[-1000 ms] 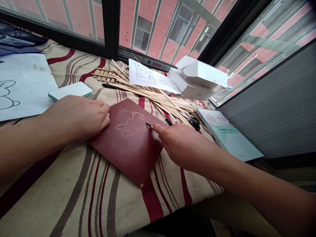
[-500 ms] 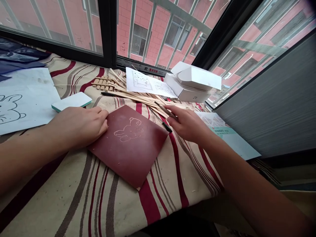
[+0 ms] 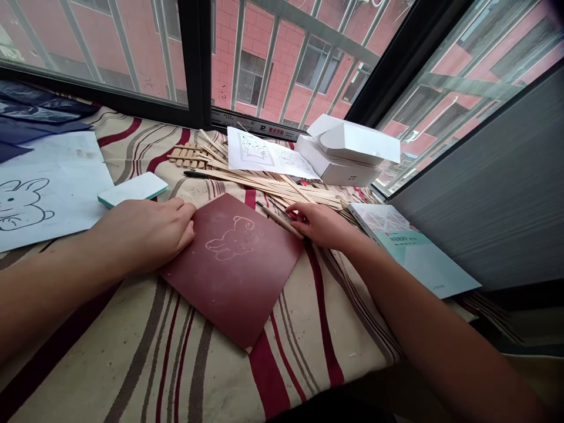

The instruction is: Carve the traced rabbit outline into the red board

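A dark red board [image 3: 238, 282] lies on the striped cloth, a rabbit outline scratched in pale lines on its upper half. My left hand [image 3: 152, 232] presses on the board's left edge with its fingers curled, the fingertips partly hidden. By the right corner, my right hand [image 3: 319, 226] has thumb and index finger closed around a thin dark tool [image 3: 277, 207], most of whose handle is covered by the fingers. A light brown pencil-like tool [image 3: 278, 220] lies alongside, just under those fingers and against the board's upper right edge.
Left of the board are a paper with a rabbit drawing [image 3: 57, 200] and a white-and-green block [image 3: 132, 189]. Behind it lie wooden strips [image 3: 264, 183], a black pen [image 3: 196, 174], a printed sheet [image 3: 268, 155] and a white box [image 3: 348, 167]. A book [image 3: 409, 247] lies at right.
My right hand has lowered and shifted slightly left. The light brown tool it held now lies on the cloth, and the fingers are at the thin dark tool. My left hand stays on the board.
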`<state>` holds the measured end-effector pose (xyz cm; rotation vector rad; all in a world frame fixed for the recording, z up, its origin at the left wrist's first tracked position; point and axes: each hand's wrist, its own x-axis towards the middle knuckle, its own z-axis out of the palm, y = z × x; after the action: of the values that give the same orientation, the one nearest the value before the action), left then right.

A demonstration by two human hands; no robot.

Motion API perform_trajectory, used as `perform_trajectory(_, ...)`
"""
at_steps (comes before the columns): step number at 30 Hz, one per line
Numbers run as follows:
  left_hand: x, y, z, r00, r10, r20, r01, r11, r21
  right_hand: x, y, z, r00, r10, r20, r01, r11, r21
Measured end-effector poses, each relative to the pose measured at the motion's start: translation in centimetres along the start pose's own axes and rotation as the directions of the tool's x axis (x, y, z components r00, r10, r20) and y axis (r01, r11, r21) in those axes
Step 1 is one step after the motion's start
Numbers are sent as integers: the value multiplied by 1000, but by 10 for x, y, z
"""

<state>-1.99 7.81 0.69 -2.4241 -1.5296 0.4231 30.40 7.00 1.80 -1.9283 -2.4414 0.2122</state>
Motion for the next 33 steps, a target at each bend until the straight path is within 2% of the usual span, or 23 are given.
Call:
perform_trajectory(2, 0, 0, -1, 1000, -7, 30, 7, 1000, 4, -4, 2, -3, 1000, 14, -27, -14, 1000, 0)
perform_trajectory(5, -1, 0, -2, 999, -5, 52, 4, 1000, 15, -25, -3, -7, 986, -1, -167, 7, 999, 34)
perform_trajectory(9, -1, 0, -1, 998, -11, 62, 9, 1000, 29, -66, -18, 2, 920, -177, -349, 238, 961, 140)
perform_trajectory(12, 0, -1, 1, 999, -5, 51, 4, 1000, 22, -88, -27, 17, 911, -189, -365, 275, 941, 198)
perform_trajectory(15, 1, -1, 2, 999, -17, 45, 16, 1000, 25, -96, -32, 27, 912, -197, -361, 287, 933, 215)
perform_trajectory(23, 2, 2, 0, 998, -28, 59, 28, 1000, 6, -99, -40, 24, 867, -320, -382, 396, 908, 138)
perform_trajectory(33, 2, 1, 2, 998, -8, 57, 7, 1000, 10, -99, -43, 25, 838, -357, -412, 426, 901, 87)
